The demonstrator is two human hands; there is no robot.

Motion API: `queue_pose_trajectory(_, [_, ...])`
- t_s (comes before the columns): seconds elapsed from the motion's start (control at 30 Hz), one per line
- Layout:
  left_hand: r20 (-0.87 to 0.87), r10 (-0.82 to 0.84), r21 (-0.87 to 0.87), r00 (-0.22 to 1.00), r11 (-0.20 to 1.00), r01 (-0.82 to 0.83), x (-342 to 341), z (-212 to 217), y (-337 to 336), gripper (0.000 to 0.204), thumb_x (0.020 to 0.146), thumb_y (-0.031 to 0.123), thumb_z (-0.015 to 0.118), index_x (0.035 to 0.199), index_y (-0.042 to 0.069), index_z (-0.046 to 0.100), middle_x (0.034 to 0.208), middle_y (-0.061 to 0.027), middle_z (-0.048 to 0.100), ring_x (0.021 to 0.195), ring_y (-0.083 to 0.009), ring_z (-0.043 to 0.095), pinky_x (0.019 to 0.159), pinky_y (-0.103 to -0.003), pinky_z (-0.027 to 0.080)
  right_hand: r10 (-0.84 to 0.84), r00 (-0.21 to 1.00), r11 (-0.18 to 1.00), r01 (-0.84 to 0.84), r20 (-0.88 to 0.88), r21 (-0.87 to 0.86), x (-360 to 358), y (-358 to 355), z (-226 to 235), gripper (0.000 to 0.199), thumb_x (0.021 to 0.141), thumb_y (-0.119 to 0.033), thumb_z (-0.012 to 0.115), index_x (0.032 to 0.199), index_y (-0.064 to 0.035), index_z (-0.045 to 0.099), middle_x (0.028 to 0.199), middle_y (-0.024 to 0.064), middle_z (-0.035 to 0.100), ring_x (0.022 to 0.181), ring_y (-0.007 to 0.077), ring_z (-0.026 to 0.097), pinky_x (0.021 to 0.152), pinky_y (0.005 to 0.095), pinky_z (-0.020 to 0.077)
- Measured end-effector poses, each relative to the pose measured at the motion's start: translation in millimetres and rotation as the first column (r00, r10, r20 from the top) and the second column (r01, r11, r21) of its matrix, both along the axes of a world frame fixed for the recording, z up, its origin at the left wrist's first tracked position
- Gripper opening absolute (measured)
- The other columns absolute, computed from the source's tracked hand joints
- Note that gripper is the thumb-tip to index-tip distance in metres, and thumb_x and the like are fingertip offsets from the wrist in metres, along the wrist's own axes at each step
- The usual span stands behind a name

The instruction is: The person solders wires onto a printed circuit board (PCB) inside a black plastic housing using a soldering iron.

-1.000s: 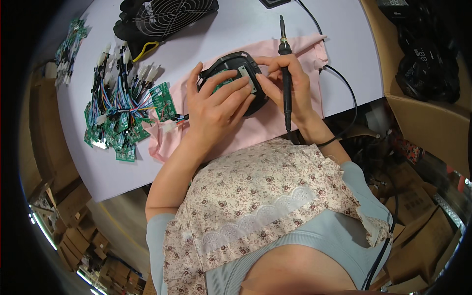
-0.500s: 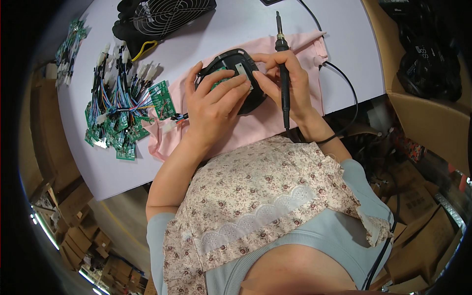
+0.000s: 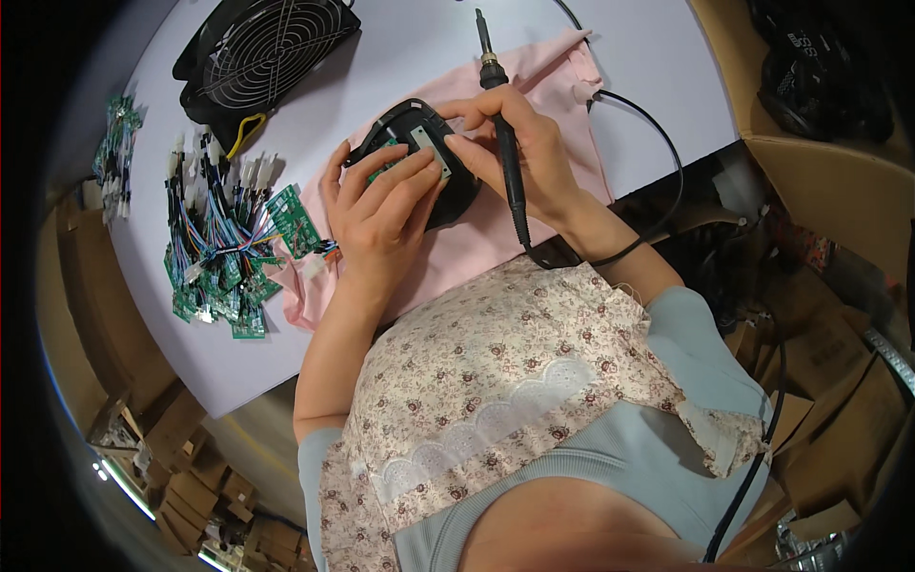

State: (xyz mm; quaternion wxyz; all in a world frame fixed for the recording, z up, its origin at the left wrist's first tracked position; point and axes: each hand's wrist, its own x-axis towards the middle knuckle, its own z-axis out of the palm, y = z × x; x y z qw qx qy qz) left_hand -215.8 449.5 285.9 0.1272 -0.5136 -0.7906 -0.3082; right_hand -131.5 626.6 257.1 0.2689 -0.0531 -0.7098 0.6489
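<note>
A black plastic housing (image 3: 461, 195) lies on a folded pink cloth (image 3: 456, 250). Inside it a pale strip (image 3: 427, 151) and part of a green circuit board show. My left hand (image 3: 374, 217) is closed over the housing's left side, its fingertips reaching the strip and hiding much of the board. In my right hand (image 3: 541, 157) a black soldering iron (image 3: 508, 157) is held, its tip pointing up and away from the housing. The thumb and index finger of that hand also come close to the housing's right rim; whether they touch it I cannot tell.
To the left lies a bundle of green circuit boards with wires (image 3: 224, 253), and a smaller bundle (image 3: 119, 143) is farther off. A black fan with a wire grille (image 3: 276, 52) stands at the back left. The iron's cable (image 3: 679, 176) loops at right, near a cardboard box (image 3: 829, 181).
The whole view has shifted and turned slightly, so the table's things sit farther left. Both hands keep their hold, with hardly any movement relative to the housing.
</note>
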Motion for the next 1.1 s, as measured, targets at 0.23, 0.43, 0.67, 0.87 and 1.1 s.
queue_pose_trajectory(0.23, [-0.096,-0.008,-0.036,0.995,0.999,0.005,1.9,3.8,3.6,0.022,0.077,0.015,0.081,0.098,0.017,0.075,0.107,0.0037,0.075,0.105,-0.0195,0.067,0.105,-0.050,0.040,-0.012,1.000,1.000,0.012,0.001,0.022,-0.3,-0.1,-0.5,0.022,0.087,-0.003,0.074,0.099,-0.0031,0.056,0.101,0.0054,0.073,0.063,0.0074,0.055,0.058,0.0236,0.0468])
queue_pose_trajectory(0.43, [-0.119,-0.016,-0.117,0.993,0.993,0.002,4.7,14.7,0.8,0.024,0.077,0.017,0.083,0.100,0.016,0.075,0.111,0.0037,0.075,0.111,-0.0205,0.065,0.110,-0.050,0.036,0.012,1.000,1.000,-0.012,0.006,-0.017,0.5,-0.9,3.3,0.021,0.089,-0.001,0.072,0.099,-0.0026,0.054,0.101,0.0066,0.073,0.068,0.0070,0.058,0.060,0.0235,0.0490])
queue_pose_trajectory(0.67, [-0.021,-0.044,-0.181,0.999,0.983,0.040,-5.0,17.3,-3.1,0.029,0.082,0.018,0.079,0.110,0.014,0.072,0.123,0.0010,0.071,0.122,-0.0246,0.059,0.113,-0.048,0.034,0.072,0.991,0.997,-0.076,0.109,0.033,-8.8,5.8,19.5,0.018,0.092,-0.001,0.069,0.101,-0.0024,0.054,0.104,0.0066,0.074,0.073,0.0044,0.059,0.064,0.0208,0.0486])
queue_pose_trajectory(0.87, [0.043,0.024,-0.116,0.999,0.993,-0.019,0.6,16.8,1.6,0.026,0.080,0.018,0.075,0.104,0.013,0.067,0.122,0.0027,0.070,0.112,-0.0231,0.060,0.104,-0.044,0.036,-0.048,0.983,0.998,0.041,-0.178,-0.044,-15.7,15.7,31.4,0.012,0.102,-0.011,0.056,0.109,-0.0016,0.058,0.107,0.0108,0.075,0.070,0.0064,0.059,0.065,0.0212,0.0509])
queue_pose_trajectory(1.1, [0.020,0.105,-0.091,0.994,0.991,-0.103,7.4,10.3,1.7,0.022,0.081,0.020,0.074,0.101,0.014,0.065,0.121,0.0041,0.070,0.104,-0.0209,0.060,0.098,-0.044,0.036,-0.158,0.987,0.975,0.153,-0.021,-0.163,-11.5,28.3,35.0,0.050,0.106,-0.049,0.031,0.115,-0.0032,0.050,0.071,0.0087,0.059,0.057,0.0118,0.047,0.056,0.0243,0.0370])
